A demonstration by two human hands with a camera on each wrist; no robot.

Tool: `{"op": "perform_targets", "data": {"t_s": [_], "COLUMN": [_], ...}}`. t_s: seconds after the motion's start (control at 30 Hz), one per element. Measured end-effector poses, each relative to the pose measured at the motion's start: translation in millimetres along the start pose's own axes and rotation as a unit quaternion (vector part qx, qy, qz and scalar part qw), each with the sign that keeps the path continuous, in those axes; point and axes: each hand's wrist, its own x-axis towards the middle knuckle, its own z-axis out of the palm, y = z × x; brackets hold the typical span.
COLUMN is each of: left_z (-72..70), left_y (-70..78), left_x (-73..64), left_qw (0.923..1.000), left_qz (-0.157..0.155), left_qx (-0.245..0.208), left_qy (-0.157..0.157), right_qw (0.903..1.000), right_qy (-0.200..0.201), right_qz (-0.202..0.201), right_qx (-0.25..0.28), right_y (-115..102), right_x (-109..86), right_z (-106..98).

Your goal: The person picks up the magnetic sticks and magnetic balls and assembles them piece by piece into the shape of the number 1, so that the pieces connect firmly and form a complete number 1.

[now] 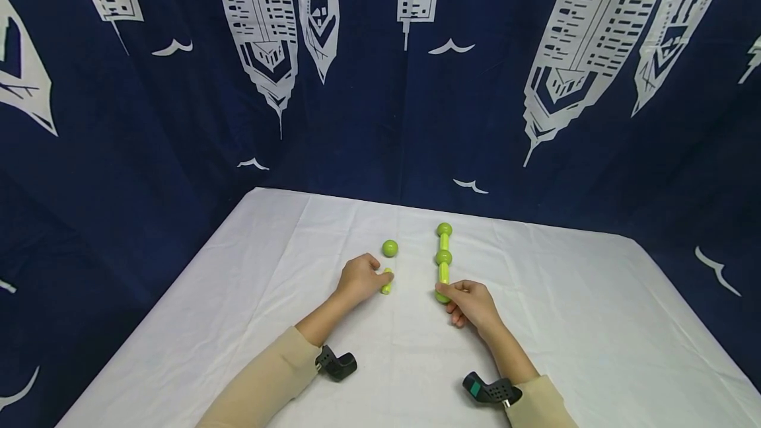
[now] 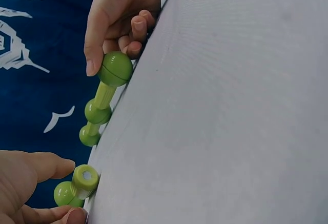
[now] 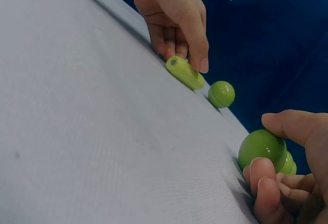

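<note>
My left hand [image 1: 359, 279] pinches a short light-green rod [image 3: 184, 73] between thumb and fingers, low over the white table. A pale disc shows on the rod's end. Just beyond it lies a single green ball [image 1: 390, 248], apart from the rod in the head view. To the right, a chain of green balls and rods runs away from me in a straight line. My right hand [image 1: 472, 302] holds the chain's near ball [image 3: 262, 152] between thumb and fingers. The chain's middle ball [image 1: 443, 257] and far ball [image 1: 444, 229] are joined by rods.
A white cloth [image 1: 238, 296] with faint creases covers the table. Behind the table's far edge hangs a dark blue curtain [image 1: 368, 124] with white building shapes. A black wrist camera [image 1: 337, 363] sits at the left sleeve, and another black camera [image 1: 490, 389] at the right.
</note>
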Motion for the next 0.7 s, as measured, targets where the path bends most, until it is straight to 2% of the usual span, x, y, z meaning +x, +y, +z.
{"op": "perform_targets", "data": {"t_s": [0.4, 0.7], "left_z": [11.8, 13.0], "left_y": [4.7, 9.1], "left_x": [3.1, 2.1], "left_qw": [0.9998, 0.9996], "left_qz": [-0.013, -0.019], "left_qx": [0.017, 0.018], "left_qy": [0.0, -0.01], "right_qw": [0.9999, 0.9998], "right_qy": [-0.004, -0.006], "right_qz": [-0.009, -0.011], "right_qx": [0.007, 0.013], "right_y": [0, 1], "right_x": [-1.9, -1.0], "right_z": [0, -2]}}
